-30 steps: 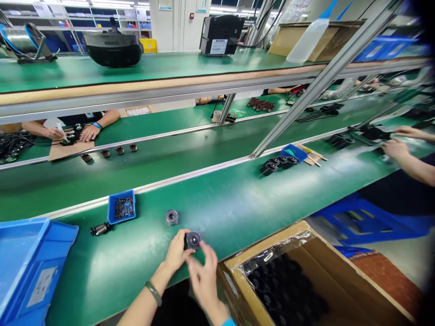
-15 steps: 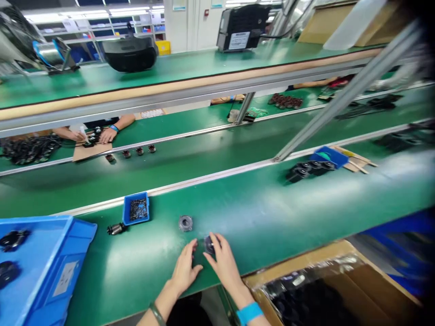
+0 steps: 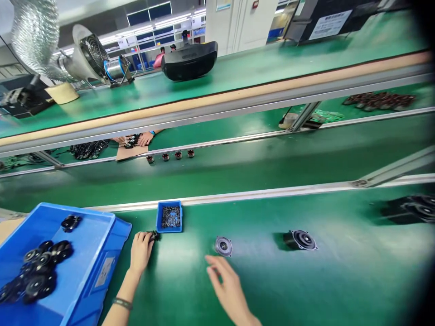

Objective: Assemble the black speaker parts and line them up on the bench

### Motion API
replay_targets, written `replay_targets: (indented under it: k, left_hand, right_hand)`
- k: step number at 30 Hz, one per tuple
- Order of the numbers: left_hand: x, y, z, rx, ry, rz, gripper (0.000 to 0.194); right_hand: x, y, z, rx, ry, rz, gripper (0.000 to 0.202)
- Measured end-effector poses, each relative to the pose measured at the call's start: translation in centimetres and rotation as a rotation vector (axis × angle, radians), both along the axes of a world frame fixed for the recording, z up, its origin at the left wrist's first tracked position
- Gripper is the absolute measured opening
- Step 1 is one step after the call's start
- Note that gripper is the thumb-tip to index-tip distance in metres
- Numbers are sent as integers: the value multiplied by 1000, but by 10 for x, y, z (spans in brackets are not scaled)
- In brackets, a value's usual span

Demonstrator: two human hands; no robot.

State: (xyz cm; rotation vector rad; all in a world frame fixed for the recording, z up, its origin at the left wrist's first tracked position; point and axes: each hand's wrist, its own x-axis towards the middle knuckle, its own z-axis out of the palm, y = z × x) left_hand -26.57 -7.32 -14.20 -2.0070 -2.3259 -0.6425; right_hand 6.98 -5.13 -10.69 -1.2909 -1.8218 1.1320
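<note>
My left hand [image 3: 141, 250] has its fingers closed round a small motor armature [image 3: 155, 235] with dark ends, lying beside the small blue bin; most of it is hidden under the fingers. My right hand [image 3: 227, 285] is over the green bench with thumb and fingers apart and nothing in it. Just beyond its fingertips lies a round grey flanged motor end cover [image 3: 223, 246] with a hole in its middle. Farther right, a black cylindrical motor housing [image 3: 301, 240] with a flanged face rests on its side.
The small blue bin [image 3: 181, 217] holds many tiny dark parts. A large blue crate [image 3: 102, 253] with black parts stands at the left. More black housings [image 3: 413, 209] lie far right. Across the belt, a co-worker's hands [image 3: 146, 138] handle parts. A raised shelf [image 3: 244, 90] spans above.
My view has swung left. My left hand has moved left onto the armature. My right hand has let go of the dark round part; a black housing now lies to its right.
</note>
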Motion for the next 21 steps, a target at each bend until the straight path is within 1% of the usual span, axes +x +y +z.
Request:
replay_targets:
  k: [1,2,4,6,8,10,12,13,14,16,17,18,19,21]
  left_hand:
    - [9,-7,-1,-2,-4,-8,20]
    - [19,-15,-2,-12,-13,-28,20]
    - [37,-32,-2,-53,-48,-95,26]
    - [49,-45,-1,-104,-94,-178,42]
    - [51,-50,-3,-142,-124,-247,57]
    - [43,-50,-6,-165,-124,-316,59]
    - [30,-47,-12,-166,-103,-372,54]
    - [24,-44,-14,-156,-88,-384,50]
    - [18,-42,-16,-143,-71,-381,46]
    - [12,-35,-15,-114,-27,-345,41]
    - [12,-30,-11,-104,5,-325,41]
    - [15,-23,-5,-103,44,-308,42]
    - [19,-14,2,-118,88,-284,42]
    - [34,10,20,-218,182,-206,37]
  right_hand:
    - [-24,-8,-3,-77,37,97,27]
    - [-46,-13,-8,-134,58,163,29]
    - [-88,-18,-17,-180,41,199,40]
    - [-122,-17,-25,-168,-47,211,56]
    - [-146,-13,-31,-148,-139,255,64]
    - [-156,-9,-33,-146,-187,293,63]
    - [-151,-4,-34,-154,-203,284,64]
    - [-143,-2,-35,-160,-214,270,63]
    - [-132,1,-35,-164,-227,256,58]
    - [-107,4,-36,-162,-251,222,36]
    - [-93,4,-37,-195,-219,196,24]
    - [-80,2,-38,-272,-142,156,16]
    - [-68,-1,-39,-395,-20,95,17]
    - [-51,-12,-42,-725,316,-77,36]
